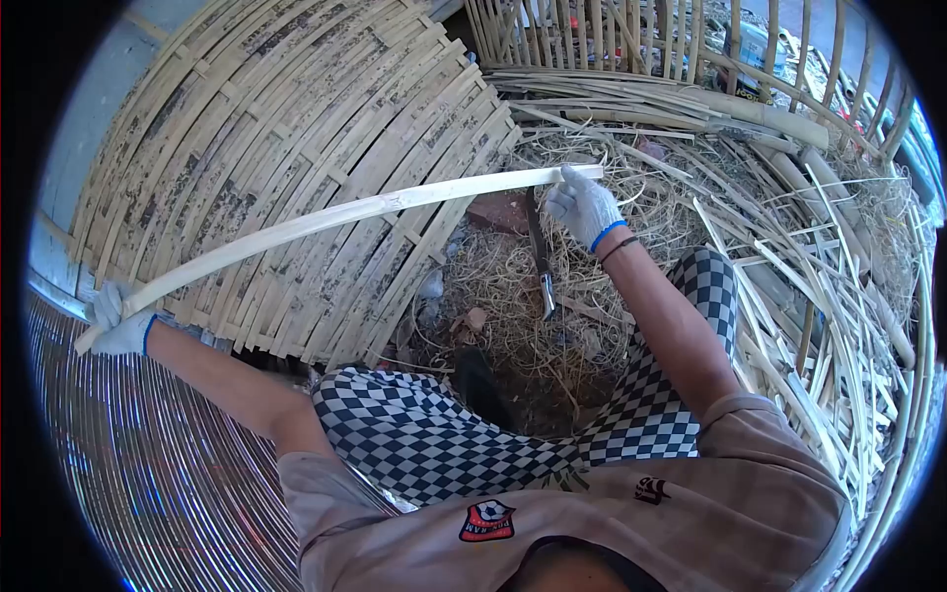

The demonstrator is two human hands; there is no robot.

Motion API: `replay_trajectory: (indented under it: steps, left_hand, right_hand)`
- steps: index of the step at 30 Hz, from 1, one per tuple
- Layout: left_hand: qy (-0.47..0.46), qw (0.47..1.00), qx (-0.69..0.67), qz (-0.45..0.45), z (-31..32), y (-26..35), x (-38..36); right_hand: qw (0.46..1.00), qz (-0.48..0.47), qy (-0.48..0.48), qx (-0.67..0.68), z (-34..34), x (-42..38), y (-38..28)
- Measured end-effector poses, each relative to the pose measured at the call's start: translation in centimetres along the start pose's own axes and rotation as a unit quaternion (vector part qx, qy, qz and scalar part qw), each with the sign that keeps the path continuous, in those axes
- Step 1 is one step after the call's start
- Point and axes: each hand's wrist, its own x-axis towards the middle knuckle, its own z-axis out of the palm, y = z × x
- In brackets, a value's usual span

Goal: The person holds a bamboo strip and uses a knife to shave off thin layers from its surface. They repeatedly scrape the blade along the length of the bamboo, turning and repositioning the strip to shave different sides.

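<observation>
A long pale bamboo strip (385, 203) stretches between my hands, curving across the view above a woven bamboo panel (296, 128). My left hand (118, 321), in a white glove with a blue cuff, is closed round the strip's left end at the far left. Near the strip's right end, my right hand (584, 205), gloved the same way, grips it with bent fingers. Just left of and below my right hand, a knife (541, 257) with a dark blade lies on the shavings, its handle pointing toward me.
Curly bamboo shavings (503, 296) cover the ground between my checkered legs. Split bamboo strips (809, 345) are heaped on the right, beside thicker bamboo poles (755, 113). A slatted bamboo fence (631, 39) stands at the back. Ribbed sheeting (148, 444) lies at lower left.
</observation>
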Motion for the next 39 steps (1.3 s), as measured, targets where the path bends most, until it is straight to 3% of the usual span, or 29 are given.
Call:
replay_trajectory:
  steps: [2, 5, 11, 13, 15, 17, 20, 26, 29, 39]
  left_hand:
    - [-0.009, 1.000, 0.010, 0.020, 1.2, -0.4, -0.5]
    - [0.027, 0.998, 0.032, 0.046, 0.7, -0.3, -0.5]
    - [0.089, 0.994, 0.040, 0.043, 0.8, -0.4, -0.5]
    - [0.198, 0.966, 0.144, 0.085, 2.8, -1.4, -1.1]
    - [0.202, 0.963, 0.159, 0.083, 2.8, -1.4, -1.3]
    - [0.100, 0.991, 0.085, 0.038, 0.2, -0.1, -0.8]
    - [0.221, 0.962, 0.158, 0.040, 2.4, -0.7, -1.5]
    - [0.257, 0.944, 0.201, 0.045, 3.2, -1.4, -1.8]
    - [0.156, 0.975, 0.160, 0.009, 0.7, -0.6, -1.0]
    - [0.179, 0.967, 0.178, 0.029, 3.3, -5.5, -0.1]
  right_hand:
    - [1.000, -0.003, -0.006, -0.017, 0.4, -0.7, -0.1]
    - [0.989, 0.003, -0.138, 0.045, -0.7, -0.2, 0.0]
    - [0.992, 0.004, -0.112, 0.056, 1.1, -0.9, -0.5]
    - [0.992, 0.002, -0.113, 0.049, 1.1, -1.0, -0.8]
    - [0.992, -0.003, -0.118, 0.041, 1.3, -1.2, -1.1]
    - [0.991, -0.010, -0.126, 0.033, 1.4, -1.6, -1.2]
    - [0.989, -0.013, -0.145, -0.004, 1.2, -1.4, -1.1]
    - [0.987, -0.012, -0.162, 0.001, 1.3, -1.5, -0.9]
    - [0.988, -0.012, -0.156, -0.015, 1.5, -1.9, -0.9]
    - [0.981, 0.031, -0.192, -0.015, 2.4, -2.8, 0.8]
